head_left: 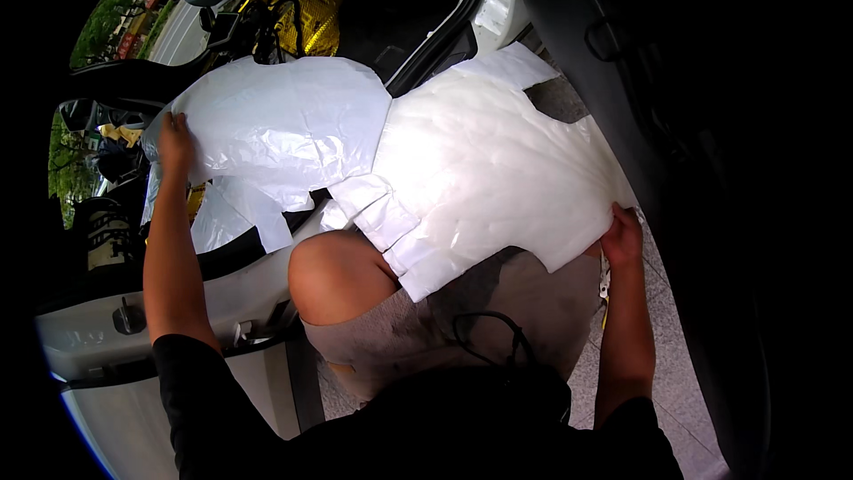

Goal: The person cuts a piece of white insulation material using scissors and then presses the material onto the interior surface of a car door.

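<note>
A large white sheet (pixel 444 160), cut to an irregular outline with notches and tabs, is held spread over the open car doorway (pixel 426 27) and a raised knee (pixel 333 271). The left hand (pixel 175 144) is closed on its far left edge; the right hand (pixel 622 238) is pinched on the lower right edge. The material is judged light, thin and floppy, creasing readily and probably slippery. It is best taken at opposite edges and kept taut, since narrow tabs could tear or fold under.
</note>
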Tool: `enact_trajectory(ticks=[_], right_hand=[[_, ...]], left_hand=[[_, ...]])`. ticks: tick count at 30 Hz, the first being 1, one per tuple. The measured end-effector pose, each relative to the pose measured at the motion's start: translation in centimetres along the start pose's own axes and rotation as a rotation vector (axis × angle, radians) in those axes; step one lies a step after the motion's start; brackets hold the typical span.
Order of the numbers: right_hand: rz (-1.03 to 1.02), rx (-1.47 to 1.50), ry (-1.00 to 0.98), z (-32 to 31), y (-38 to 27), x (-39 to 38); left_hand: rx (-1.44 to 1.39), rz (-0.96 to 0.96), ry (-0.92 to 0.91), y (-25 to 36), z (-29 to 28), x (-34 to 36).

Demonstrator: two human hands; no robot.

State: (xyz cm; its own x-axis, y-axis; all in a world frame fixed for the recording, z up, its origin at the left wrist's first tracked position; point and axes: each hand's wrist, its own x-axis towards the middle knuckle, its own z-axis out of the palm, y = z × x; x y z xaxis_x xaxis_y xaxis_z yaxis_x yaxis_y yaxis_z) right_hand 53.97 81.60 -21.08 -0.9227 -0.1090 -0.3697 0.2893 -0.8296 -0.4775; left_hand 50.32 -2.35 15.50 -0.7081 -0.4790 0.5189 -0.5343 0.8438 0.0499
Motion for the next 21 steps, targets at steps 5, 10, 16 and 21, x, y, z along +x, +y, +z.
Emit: enact_trajectory(ticks=[5,10,16,21], right_hand=[[0.100,-0.014,-0.028,0.4,0.5,-0.1],[0.067,-0.145,-0.001,2.9,0.2,-1.7],[0.059,-0.241,0.082,3.0,-0.2,-1.7],[0.075,-0.262,0.089,2.6,1.2,-1.0]], left_hand=[[0.257,-0.077,-0.072,-8.0,-1.3,1.8],[0.330,-0.243,-0.117,-12.4,-2.1,2.1],[0.356,-0.484,-0.081,-16.0,-4.1,5.6],[0.412,-0.470,0.026,-23.5,-9.2,9.6]])
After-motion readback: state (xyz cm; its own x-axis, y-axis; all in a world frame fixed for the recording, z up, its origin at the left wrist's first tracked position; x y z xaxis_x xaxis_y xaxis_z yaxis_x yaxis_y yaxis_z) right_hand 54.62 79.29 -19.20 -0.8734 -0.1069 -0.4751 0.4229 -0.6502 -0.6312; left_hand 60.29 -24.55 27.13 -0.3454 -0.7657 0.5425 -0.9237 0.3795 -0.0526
